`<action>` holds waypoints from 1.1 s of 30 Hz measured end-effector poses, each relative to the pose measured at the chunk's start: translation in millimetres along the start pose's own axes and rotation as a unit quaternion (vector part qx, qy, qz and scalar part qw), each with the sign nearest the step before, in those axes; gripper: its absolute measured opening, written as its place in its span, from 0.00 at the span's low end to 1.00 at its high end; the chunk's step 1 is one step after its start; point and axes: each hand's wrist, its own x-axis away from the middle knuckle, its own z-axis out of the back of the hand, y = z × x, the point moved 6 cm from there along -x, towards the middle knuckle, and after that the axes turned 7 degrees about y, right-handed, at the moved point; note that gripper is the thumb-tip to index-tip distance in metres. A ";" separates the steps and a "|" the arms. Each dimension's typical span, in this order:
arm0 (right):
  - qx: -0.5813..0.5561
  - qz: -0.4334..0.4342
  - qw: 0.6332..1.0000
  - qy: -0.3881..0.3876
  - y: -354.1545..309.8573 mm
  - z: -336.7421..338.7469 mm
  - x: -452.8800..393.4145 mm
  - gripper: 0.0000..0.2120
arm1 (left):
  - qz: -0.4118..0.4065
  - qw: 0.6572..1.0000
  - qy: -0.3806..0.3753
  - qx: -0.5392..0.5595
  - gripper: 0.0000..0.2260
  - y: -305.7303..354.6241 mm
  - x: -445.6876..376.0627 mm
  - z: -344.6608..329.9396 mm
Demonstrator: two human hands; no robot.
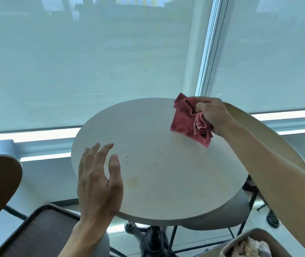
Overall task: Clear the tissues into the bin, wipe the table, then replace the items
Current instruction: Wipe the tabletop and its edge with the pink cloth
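Fingers (200, 108) of your right hand (213, 115) bunch the cloth (185, 123) at the desk's (157, 182) two o'clock, left hand (99, 182) spread idle; such a loose wad may skip the seven o'clock stains (132, 181).

Right hand (213, 113) is stretched way out to the far right, forearm bare and running diagonally up from the lower right corner. Its fingers (200, 105) are curled tight with knuckles up, bunching a red cloth (188, 123) in the fist, and part of the cloth hangs loose below and left of the grip. Left hand (99, 184) comes up from the bottom edge, wrist pretty straight, back of the hand facing the camera. Those fingers are spread and only gently bent, thumb off to the right side, holding nothing. Can't tell if the left palm actually touches anything. The two hands are well apart.
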 end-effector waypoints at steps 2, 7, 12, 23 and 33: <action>0.040 -0.010 0.998 0.056 3.2 36.7 -7.4 0.18 | -0.001 1.000 -0.003 -0.006 0.25 0.1 -1.1 -2.5; 0.363 0.046 0.931 -0.007 30.9 45.4 -2.2 0.13 | -0.001 1.000 -0.007 -0.020 0.25 -0.9 -1.5 -3.3; 0.406 0.109 0.906 -0.048 31.4 13.2 26.2 0.25 | 0.001 1.000 -0.006 -0.010 0.23 1.8 -1.3 -3.5; 0.339 0.202 0.912 -0.117 11.1 -76.9 133.5 0.25 | -0.005 1.000 0.003 0.007 0.21 3.5 1.5 0.9; 0.110 0.072 0.991 -0.034 -14.6 -38.1 157.1 0.23 | -0.015 1.000 -0.010 -0.005 0.20 -1.6 2.6 1.8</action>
